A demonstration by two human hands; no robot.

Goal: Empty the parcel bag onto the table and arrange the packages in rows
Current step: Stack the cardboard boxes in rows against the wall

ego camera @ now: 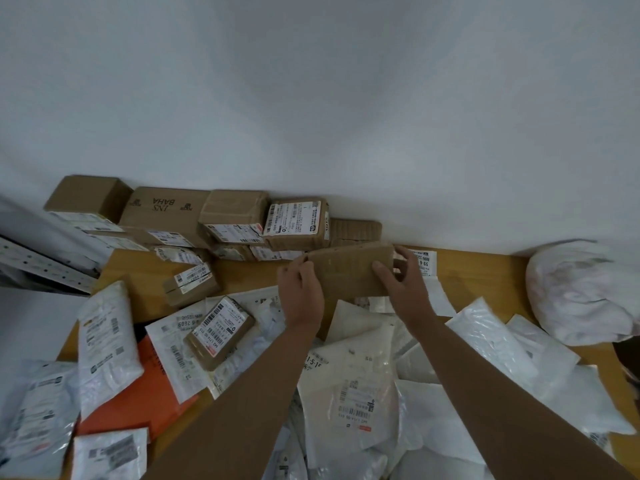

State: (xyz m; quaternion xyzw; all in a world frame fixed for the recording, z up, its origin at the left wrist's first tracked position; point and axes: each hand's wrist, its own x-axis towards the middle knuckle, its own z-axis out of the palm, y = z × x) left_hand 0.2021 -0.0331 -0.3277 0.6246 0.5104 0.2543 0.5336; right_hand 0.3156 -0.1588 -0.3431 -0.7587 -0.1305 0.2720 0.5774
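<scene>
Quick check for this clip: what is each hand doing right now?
Left hand: grips the left end of the flat cardboard box.
Right hand: grips the right end of the same box.

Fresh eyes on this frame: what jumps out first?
Both hands, left hand and right hand, grip a flat cardboard box above the table's middle. Behind it, stacked cardboard boxes line the wall at the far left. An orange mailer stands out among white poly mailers strewn across the near side.
</scene>
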